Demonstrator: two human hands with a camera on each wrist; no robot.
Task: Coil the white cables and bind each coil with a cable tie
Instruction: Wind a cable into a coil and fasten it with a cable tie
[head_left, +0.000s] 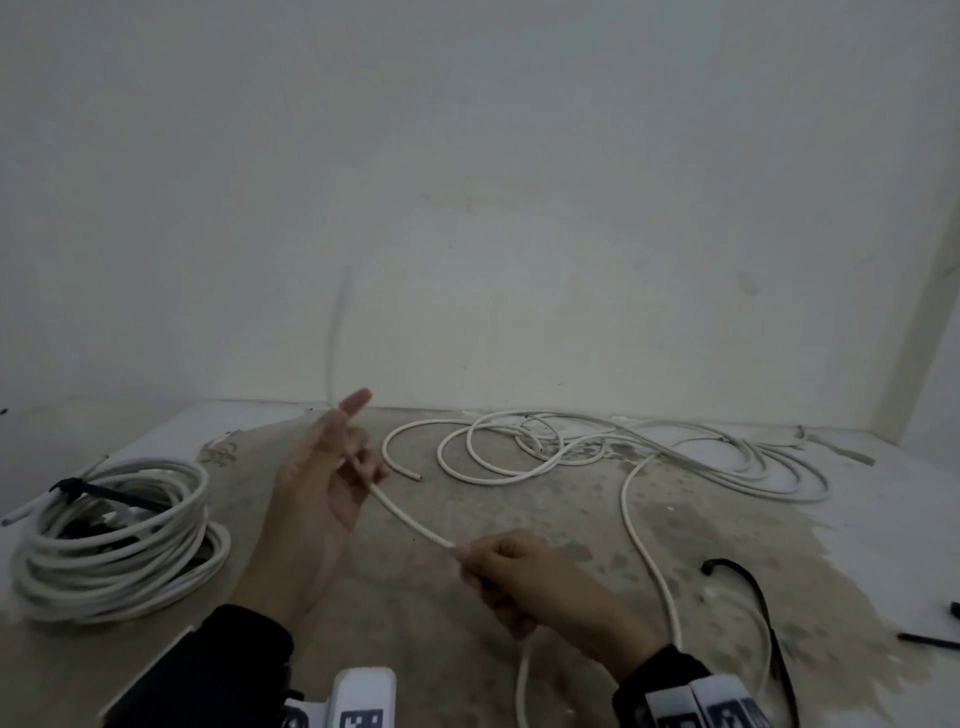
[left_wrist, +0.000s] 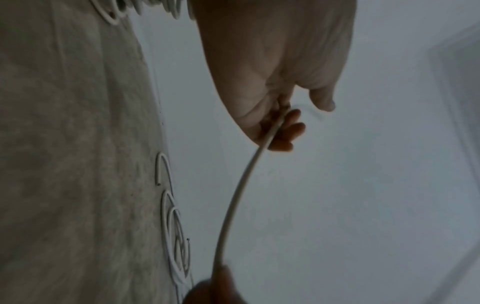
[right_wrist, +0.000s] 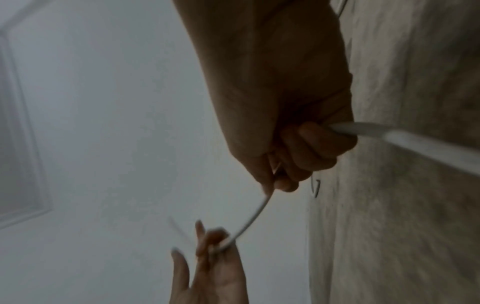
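**A:** quick count of what's on the floor (head_left: 545, 561)?

**B:** one finished coil (head_left: 117, 540) at 9 o'clock, bound with a black tie (head_left: 98, 491). Loose white cable (head_left: 519, 447) is sprawled in loops at 12 to 2 o'clock along the wall (head_left: 467, 182). Can't tell how many separate cables that tangle is, but I see at least one cut end (head_left: 415, 476) just beside the left hand.

**A:** and spare ties?

**B:** one long black one (head_left: 763, 613) at 4 o'clock, plus two bits of black at the right edge, too cropped to call.

**A:** hands?

**B:** two, both on the same stretch of cable (head_left: 410, 522). Left hand (head_left: 322, 478) is raised, lower fingers curled round the cable, index sticking up straight. Right hand (head_left: 524, 582) is a fist closed on it nearer me; the cable runs out behind that fist and trails off over the floor towards 2 o'clock.

**A:** cable taut between them?

**B:** slight bow, held up off the floor.
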